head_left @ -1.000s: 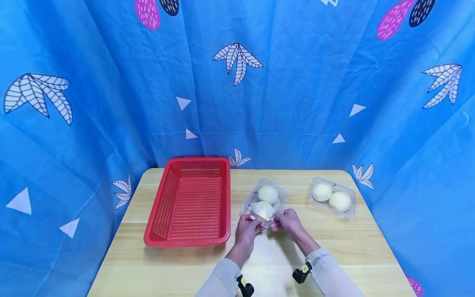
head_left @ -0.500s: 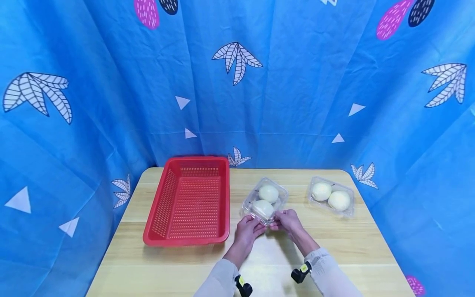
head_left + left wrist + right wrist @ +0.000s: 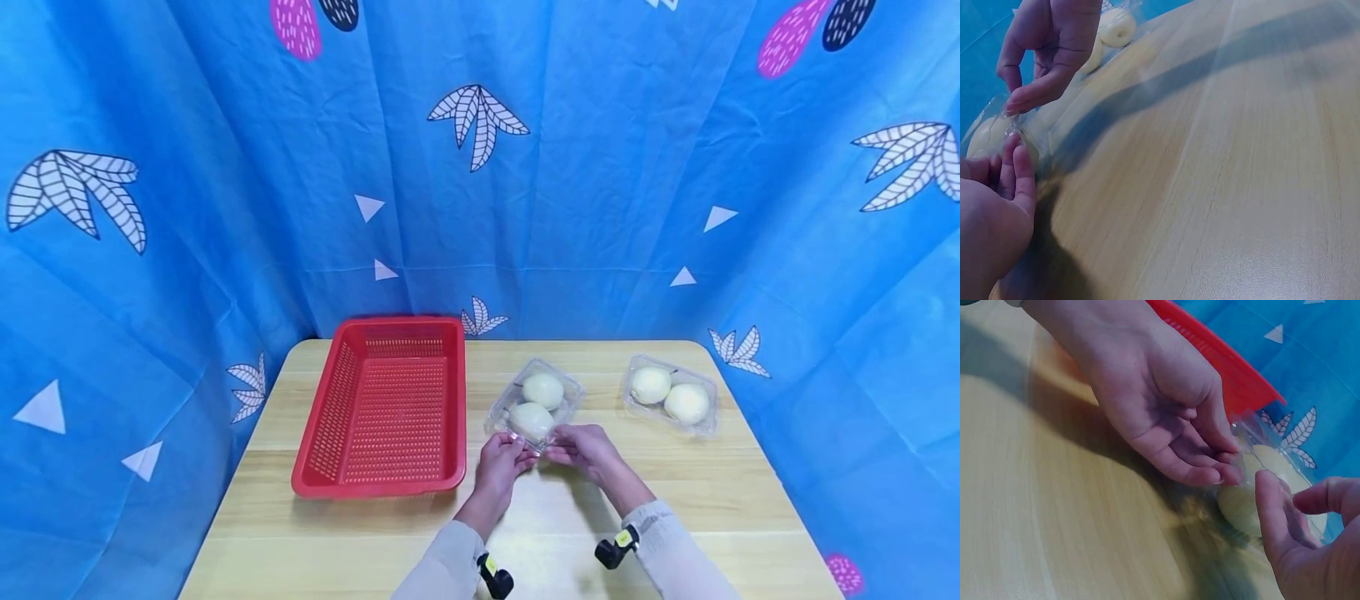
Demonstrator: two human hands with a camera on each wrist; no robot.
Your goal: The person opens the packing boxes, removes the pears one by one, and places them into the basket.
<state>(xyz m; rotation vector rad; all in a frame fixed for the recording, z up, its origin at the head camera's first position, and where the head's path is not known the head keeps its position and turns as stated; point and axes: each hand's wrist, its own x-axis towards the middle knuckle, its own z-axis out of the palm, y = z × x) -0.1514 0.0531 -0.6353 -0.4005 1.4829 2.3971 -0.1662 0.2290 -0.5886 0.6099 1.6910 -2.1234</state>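
A clear plastic clamshell box (image 3: pixel 572 389) with two pale pears (image 3: pixel 542 391) inside lies in the middle of the table, one corner towards the person. At that near corner my left hand (image 3: pixel 498 471) pinches the plastic edge between thumb and fingers. My right hand (image 3: pixel 591 454) grips the same edge just to the right, its fingertips close to the left ones. In the right wrist view, the thumb and fingers of the right hand (image 3: pixel 1316 534) are at the film-like rim beside a pear (image 3: pixel 1244 503). The left wrist view shows both hands' fingertips meeting at the box's edge.
A red perforated plastic basket (image 3: pixel 454 417) stands to the left of the box. Farther right, a second clear box (image 3: pixel 705 385) holds two more pears (image 3: pixel 686 403). Blue patterned curtain (image 3: pixel 600 208) hangs around the back and sides of the wooden table (image 3: pixel 720 517).
The right wrist and forearm have shifted slightly to the right, while the fingers of both hands stay at the box's near corner. The box has hardly moved.
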